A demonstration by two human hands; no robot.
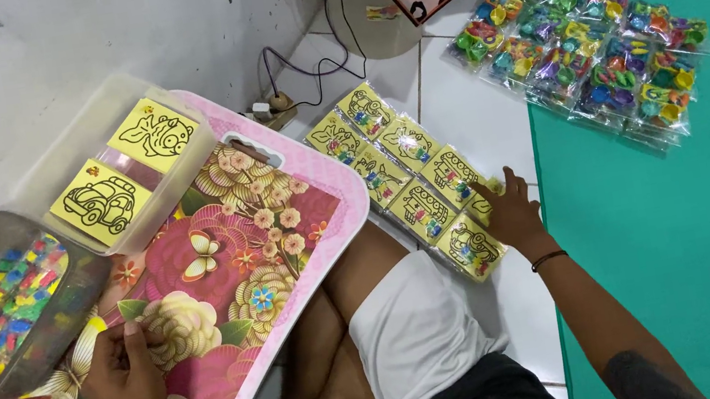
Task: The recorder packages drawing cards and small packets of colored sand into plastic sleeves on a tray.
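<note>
— What takes up the most room here?

— The green mat [707,201] on the right, carrying a batch of clear bags of coloured pieces [595,38]. After that comes the flowered lap tray [234,275] across the person's crossed legs. At its far corner sits a clear tub [82,157] with two yellow picture cards on top, and a grey bin of mixed coloured bits [1,303] stands at its left edge.

— And the packets being handled?

— A double row of yellow card packets [415,190] lies on the white tiles between the tray and the mat, well apart from the bags.

— The hands?

— The right hand [511,215] is stretched out to the near end of that row, fingers spread and resting flat on a packet there [481,206]. The left hand [122,379] sits on the tray's near corner with its fingertips drawn together. Whether they pinch anything I cannot tell.

— So which step is this?

— It looks to me like setting a packet into line with the others. The packet is thin and slippery, so any further move would need a light press and a straight slide, so the neighbours touching it stay put
</note>
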